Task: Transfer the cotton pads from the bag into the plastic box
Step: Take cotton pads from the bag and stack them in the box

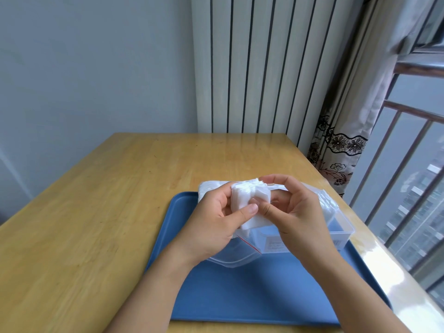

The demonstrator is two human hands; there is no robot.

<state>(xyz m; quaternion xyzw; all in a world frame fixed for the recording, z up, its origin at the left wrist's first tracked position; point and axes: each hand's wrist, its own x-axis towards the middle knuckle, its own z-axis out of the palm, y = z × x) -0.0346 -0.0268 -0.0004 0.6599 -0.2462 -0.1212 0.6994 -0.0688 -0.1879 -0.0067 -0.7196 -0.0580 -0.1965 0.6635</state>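
Light wooden worktop carrying a flat blue plastic tray. On the tray's far right stands a clear rectangular plastic box; beside it, a clear zip-seal plastic bag hangs under the hands. Left hand and right hand — both raised above the tray — are closed on a stack of white square cotton pads, thumbs pressing its near face.
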